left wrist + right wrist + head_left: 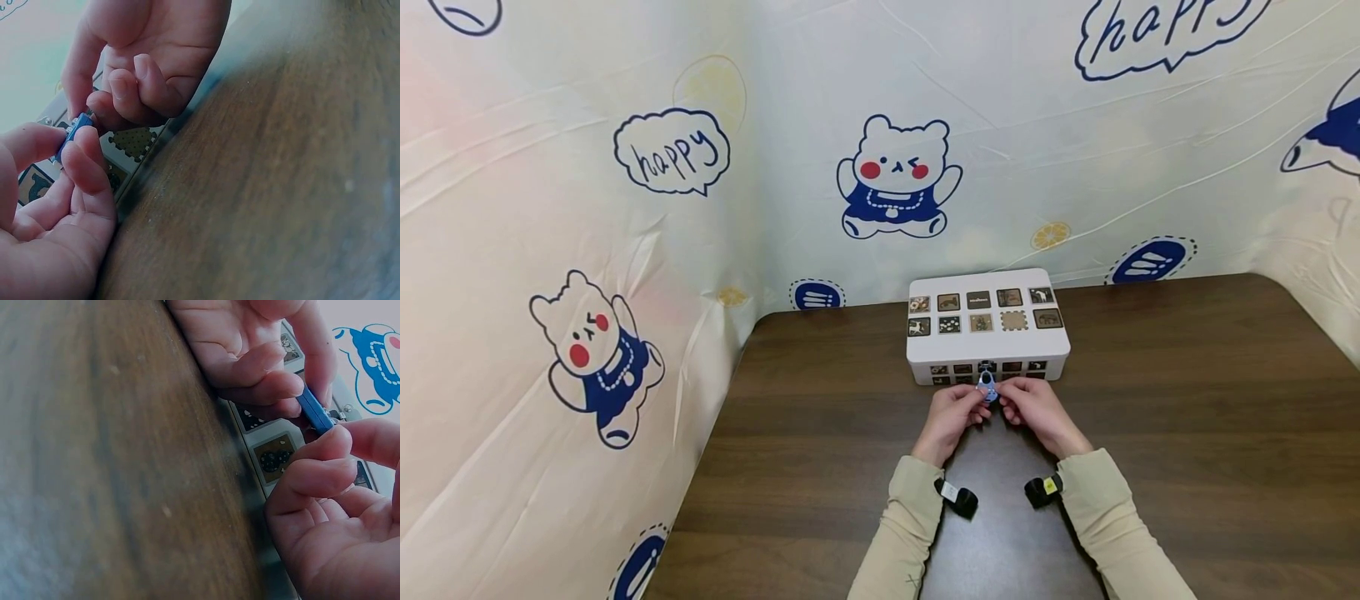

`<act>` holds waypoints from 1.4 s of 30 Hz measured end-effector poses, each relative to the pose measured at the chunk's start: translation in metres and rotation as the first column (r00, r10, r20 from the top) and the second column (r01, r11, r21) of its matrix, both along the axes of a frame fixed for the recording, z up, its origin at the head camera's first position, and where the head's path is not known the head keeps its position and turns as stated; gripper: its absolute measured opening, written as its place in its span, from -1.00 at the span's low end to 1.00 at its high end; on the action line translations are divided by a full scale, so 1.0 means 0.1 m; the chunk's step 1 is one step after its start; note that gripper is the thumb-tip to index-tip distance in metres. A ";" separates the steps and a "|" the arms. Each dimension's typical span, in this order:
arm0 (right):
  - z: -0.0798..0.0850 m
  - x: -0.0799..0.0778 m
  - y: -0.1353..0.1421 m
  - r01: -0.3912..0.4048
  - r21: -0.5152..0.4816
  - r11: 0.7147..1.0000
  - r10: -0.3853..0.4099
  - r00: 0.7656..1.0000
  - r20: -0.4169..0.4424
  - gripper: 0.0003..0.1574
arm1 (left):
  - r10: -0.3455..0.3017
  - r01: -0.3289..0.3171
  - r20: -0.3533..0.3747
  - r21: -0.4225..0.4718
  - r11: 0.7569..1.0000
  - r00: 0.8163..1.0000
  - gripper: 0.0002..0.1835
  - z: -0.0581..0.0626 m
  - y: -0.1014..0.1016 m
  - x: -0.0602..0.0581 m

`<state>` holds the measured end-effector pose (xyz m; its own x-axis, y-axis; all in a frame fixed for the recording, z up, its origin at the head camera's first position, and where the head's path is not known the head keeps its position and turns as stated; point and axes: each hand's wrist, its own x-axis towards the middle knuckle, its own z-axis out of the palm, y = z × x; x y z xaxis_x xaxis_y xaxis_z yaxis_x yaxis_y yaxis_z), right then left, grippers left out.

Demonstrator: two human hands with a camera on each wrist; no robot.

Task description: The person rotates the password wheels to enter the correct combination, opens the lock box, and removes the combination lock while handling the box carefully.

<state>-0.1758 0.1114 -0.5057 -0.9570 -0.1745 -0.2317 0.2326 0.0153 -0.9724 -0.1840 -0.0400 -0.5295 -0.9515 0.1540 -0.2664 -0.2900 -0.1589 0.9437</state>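
A small blue padlock point(987, 388) hangs at the latch on the front of a white box point(983, 342). My left hand point(951, 418) pinches the padlock from the left between thumb and finger. From the other side, my right hand point(1037, 411) pinches its right end. In the left wrist view the padlock point(75, 134) shows as a thin blue edge between both sets of fingertips. The right wrist view has the padlock point(314, 409) edge-on, with metal parts beside it and the box's picture squares behind.
The box stands on a dark wooden table point(1187, 400), near its back edge. A pale cloth point(790, 167) printed with bears and "happy" bubbles hangs behind and to the left. Dark cameras are strapped at both cuffs.
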 end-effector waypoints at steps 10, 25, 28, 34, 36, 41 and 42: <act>0.01 0.00 -0.01 0.009 0.025 1.000 -0.009 1.000 0.004 -0.66 | 0.004 -0.005 0.034 0.044 0.999 0.999 -0.81 0.02 -0.01 0.01; 0.01 0.01 -0.03 0.016 0.047 0.999 -0.016 1.000 -0.004 -0.71 | 0.035 -0.040 0.053 0.090 0.995 0.998 -0.86 0.02 -0.03 0.01; 0.01 0.00 -0.02 0.010 0.049 0.999 -0.010 1.000 -0.007 -0.68 | 0.036 -0.040 0.049 0.087 0.995 0.998 -0.88 0.02 -0.03 0.01; 0.02 0.01 -0.02 -0.003 0.057 0.998 0.004 1.000 -0.017 -0.66 | 0.042 -0.047 0.052 0.090 0.995 0.998 -0.89 0.02 -0.02 0.01; 0.02 0.01 -0.02 -0.008 0.063 0.998 0.009 1.000 -0.020 -0.66 | 0.043 -0.048 0.054 0.088 0.995 0.998 -0.88 0.03 -0.02 0.01; 0.03 0.02 -0.03 -0.005 0.076 0.997 0.006 1.000 -0.016 -0.68 | 0.034 -0.037 0.047 0.078 0.996 0.998 -0.87 0.03 -0.03 0.02; 0.03 0.01 -0.04 -0.003 0.078 0.997 0.004 1.000 -0.014 -0.68 | 0.031 -0.034 0.044 0.078 0.996 0.999 -0.86 0.03 -0.03 0.02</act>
<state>-0.1744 0.1077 -0.5027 -0.9596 -0.1599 -0.2315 0.2190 0.0922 -0.9714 -0.1825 -0.0431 -0.5268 -0.9443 0.1454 -0.2952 -0.3233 -0.2426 0.9147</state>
